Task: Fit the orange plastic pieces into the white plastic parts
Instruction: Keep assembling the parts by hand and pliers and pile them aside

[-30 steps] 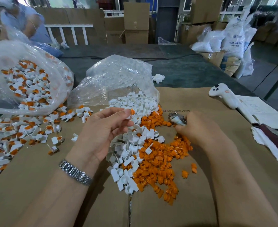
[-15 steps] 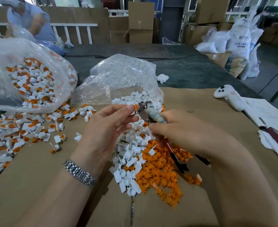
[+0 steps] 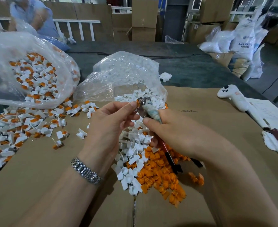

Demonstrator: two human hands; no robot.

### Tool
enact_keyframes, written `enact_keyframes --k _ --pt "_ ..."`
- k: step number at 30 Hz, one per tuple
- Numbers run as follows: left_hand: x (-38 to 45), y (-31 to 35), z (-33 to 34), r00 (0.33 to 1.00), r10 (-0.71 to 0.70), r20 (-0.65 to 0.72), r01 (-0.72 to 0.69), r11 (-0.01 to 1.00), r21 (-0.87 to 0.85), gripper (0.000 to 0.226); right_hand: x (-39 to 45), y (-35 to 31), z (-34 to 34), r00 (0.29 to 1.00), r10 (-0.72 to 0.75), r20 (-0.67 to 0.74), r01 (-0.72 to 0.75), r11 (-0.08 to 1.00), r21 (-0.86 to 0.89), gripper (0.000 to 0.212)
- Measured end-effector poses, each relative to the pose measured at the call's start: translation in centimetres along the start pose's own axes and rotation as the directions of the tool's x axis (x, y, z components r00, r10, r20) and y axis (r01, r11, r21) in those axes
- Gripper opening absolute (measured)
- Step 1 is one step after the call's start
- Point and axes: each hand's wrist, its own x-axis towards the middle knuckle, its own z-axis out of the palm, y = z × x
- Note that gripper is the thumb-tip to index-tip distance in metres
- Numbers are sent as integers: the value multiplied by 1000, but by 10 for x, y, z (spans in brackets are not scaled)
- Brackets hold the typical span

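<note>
Orange piece (image 3: 138, 102) pinched in left hand (image 3: 109, 126) fingertips, w/ pliers (image 3: 149, 110) in right hand's (image 3: 176, 135) fist biting it. 1 tool, 2 bags, loose parts too many to count. Below pliers: white pile (image 3: 131, 145), orange pile (image 3: 159, 174). Vs 0.5 s ago, barely changed.

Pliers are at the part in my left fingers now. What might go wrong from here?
1. The pliers close right beside the left hand fingertips pinching the orange piece; a slip might nip them.
2. The part is held above the white parts pile; if dropped, it would likely be lost among them.
3. The right hand forearm hovers over the orange pieces; a sweep may scatter them.
</note>
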Motion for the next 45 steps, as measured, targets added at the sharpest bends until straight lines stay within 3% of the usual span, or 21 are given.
enact_keyframes --k 3,9,16,19,23,27,30,33,35,37,38,42,45 --pt "0 -1 -1 1000 10 3 -10 1000 4 11 3 0 9 998 -29 -62 26 998 -56 47" --pt "1 -2 -2 1000 18 -18 -18 1000 -23 12 10 0 26 976 -6 -218 -28 988 -151 45" --pt "1 -1 0 1000 5 -18 -6 998 -56 9 13 2 30 953 -40 -300 -11 986 -167 43" --pt "1 2 -1 1000 6 -3 -6 999 -39 8 8 4 18 982 -35 -186 26 998 -51 49" --pt "1 5 -4 999 36 -11 -36 999 -14 11 -2 11 -10 998 39 -45 -31 984 176 56" --pt "2 6 -13 995 91 -42 -80 974 211 12 -6 24 -31 987 101 -127 -63 959 275 53" --pt "7 8 -25 958 250 -137 -126 800 586 5 1 38 -36 940 120 -319 -104 992 69 41" --pt "16 16 -41 866 468 -174 -67 454 889 7 13 61 -32 904 129 -407 -214 962 -172 37" --pt "22 18 -50 851 504 -151 51 206 977 3 22 76 -28 885 190 -425 -330 899 -287 43" --pt "24 17 -50 884 455 -108 84 72 994 6 29 85 -24 867 228 -444 -401 847 -348 49" --pt "24 16 -49 907 415 -71 38 87 995 6 31 87 -22 862 234 -450 -416 833 -364 51" --pt "19 11 -41 995 60 84 -100 373 922 5 36 94 -17 861 228 -455 -427 809 -404 54" --pt "17 9 -38 981 -111 161 -112 354 929 5 38 95 -15 871 232 -432 -425 798 -428 47"
